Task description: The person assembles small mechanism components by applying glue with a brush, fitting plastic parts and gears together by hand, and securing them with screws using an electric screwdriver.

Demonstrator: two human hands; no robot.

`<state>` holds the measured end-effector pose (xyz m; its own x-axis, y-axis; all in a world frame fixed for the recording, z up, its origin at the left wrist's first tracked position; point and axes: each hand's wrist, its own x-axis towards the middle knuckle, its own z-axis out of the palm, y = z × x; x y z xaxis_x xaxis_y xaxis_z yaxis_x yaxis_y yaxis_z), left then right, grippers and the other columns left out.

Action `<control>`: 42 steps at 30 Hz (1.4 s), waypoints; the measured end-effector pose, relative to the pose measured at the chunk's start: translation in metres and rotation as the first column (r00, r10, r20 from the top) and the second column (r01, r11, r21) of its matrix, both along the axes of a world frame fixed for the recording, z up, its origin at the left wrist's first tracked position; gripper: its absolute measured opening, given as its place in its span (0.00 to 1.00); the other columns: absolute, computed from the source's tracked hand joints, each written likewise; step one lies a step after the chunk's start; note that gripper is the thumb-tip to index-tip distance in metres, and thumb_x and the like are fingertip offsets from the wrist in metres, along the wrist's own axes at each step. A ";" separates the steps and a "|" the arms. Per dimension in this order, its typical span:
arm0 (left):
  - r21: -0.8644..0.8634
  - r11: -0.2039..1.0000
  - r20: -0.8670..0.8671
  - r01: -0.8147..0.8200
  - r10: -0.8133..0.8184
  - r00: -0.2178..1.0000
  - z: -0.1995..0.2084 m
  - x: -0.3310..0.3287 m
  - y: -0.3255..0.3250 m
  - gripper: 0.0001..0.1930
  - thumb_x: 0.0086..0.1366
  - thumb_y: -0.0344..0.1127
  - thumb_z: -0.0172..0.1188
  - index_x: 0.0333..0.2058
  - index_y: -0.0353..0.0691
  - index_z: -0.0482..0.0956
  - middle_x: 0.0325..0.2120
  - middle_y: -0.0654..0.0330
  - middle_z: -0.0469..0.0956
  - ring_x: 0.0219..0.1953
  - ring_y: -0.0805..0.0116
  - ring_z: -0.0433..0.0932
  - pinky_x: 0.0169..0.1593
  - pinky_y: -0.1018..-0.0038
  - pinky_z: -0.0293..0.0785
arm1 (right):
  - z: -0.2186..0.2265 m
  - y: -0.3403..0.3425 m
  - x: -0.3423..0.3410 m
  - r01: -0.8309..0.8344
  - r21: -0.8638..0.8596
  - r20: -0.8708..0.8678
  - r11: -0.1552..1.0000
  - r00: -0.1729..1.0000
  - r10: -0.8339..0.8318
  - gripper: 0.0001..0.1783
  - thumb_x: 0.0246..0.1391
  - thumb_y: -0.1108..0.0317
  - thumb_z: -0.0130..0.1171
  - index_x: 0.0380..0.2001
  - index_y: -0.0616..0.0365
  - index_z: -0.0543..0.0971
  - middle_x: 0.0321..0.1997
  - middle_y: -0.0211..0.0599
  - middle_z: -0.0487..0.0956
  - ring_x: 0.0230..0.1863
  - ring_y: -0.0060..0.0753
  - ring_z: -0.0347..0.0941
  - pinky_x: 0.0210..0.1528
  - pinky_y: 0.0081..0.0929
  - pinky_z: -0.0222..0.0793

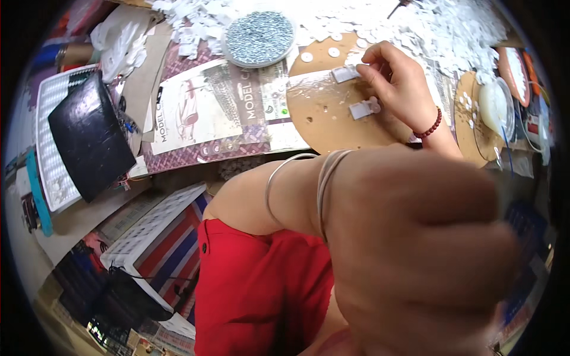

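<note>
Close to the camera, my left hand (415,231) is raised and slightly blurred, its fingers curled closed. Whatever it may hold is hidden. A silver bangle and thin bands circle that forearm. Beyond it, over a round brown board (323,127), my right hand (395,83) wears a dark red bead bracelet. Its thumb and index finger pinch the edge of a small white plastic piece (344,73). A second white piece (361,110) lies on the board just below that hand. Several white discs (333,52) rest near the board's far rim, and clear tape crosses its surface.
Left of the board stands a round tub of small metal pins (259,38). White plastic parts (439,29) are heaped along the back. Printed cardboard (202,113) covers the table. A white basket (53,142) with a black panel (92,136) sits far left; another brown board (466,118) lies right.
</note>
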<state>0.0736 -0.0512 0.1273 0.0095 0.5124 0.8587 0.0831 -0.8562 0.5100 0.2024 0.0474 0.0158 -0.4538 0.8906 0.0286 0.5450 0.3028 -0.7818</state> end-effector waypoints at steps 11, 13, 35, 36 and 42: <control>0.052 0.998 0.095 -0.045 0.040 0.995 -0.016 0.011 0.005 0.02 0.50 0.32 0.53 0.23 0.46 0.69 0.24 0.65 0.66 0.25 0.69 0.69 0.28 0.72 0.65 | -0.023 0.057 -0.063 -0.061 0.180 0.183 0.982 0.983 0.028 0.13 0.61 0.64 0.60 0.45 0.59 0.79 0.38 0.43 0.79 0.40 0.42 0.77 0.44 0.36 0.73; 0.061 0.996 0.121 -0.071 0.063 0.991 -0.024 0.007 0.005 0.03 0.52 0.32 0.52 0.22 0.47 0.68 0.23 0.66 0.65 0.24 0.70 0.68 0.27 0.72 0.64 | -0.026 0.061 -0.061 -0.161 0.407 0.177 0.899 0.980 0.095 0.07 0.58 0.67 0.61 0.35 0.59 0.81 0.35 0.45 0.79 0.38 0.47 0.77 0.44 0.36 0.73; 0.234 0.742 -0.896 -0.629 0.416 0.157 -0.111 -0.082 0.079 0.09 0.56 0.30 0.58 0.33 0.38 0.84 0.45 0.57 0.76 0.55 0.57 0.71 0.66 0.50 0.52 | -0.028 0.075 -0.049 -0.139 0.505 0.078 0.852 0.990 0.116 0.09 0.53 0.68 0.63 0.38 0.54 0.80 0.37 0.41 0.77 0.42 0.49 0.76 0.45 0.40 0.75; 0.326 0.711 -0.904 -0.623 0.428 0.015 -0.121 -0.082 0.087 0.09 0.56 0.31 0.57 0.32 0.39 0.85 0.48 0.57 0.75 0.58 0.57 0.69 0.69 0.46 0.44 | -0.036 0.076 -0.054 -0.191 0.519 0.124 0.833 0.981 0.148 0.08 0.53 0.68 0.63 0.38 0.55 0.80 0.37 0.40 0.77 0.42 0.49 0.76 0.44 0.40 0.75; 0.307 0.694 -0.938 -0.652 0.336 -0.083 -0.134 -0.077 0.097 0.08 0.56 0.32 0.57 0.29 0.41 0.85 0.47 0.60 0.76 0.60 0.58 0.68 0.70 0.44 0.40 | -0.039 0.078 -0.038 -0.203 0.441 0.094 0.874 0.979 0.181 0.07 0.55 0.70 0.61 0.39 0.55 0.80 0.37 0.40 0.77 0.42 0.49 0.76 0.45 0.40 0.75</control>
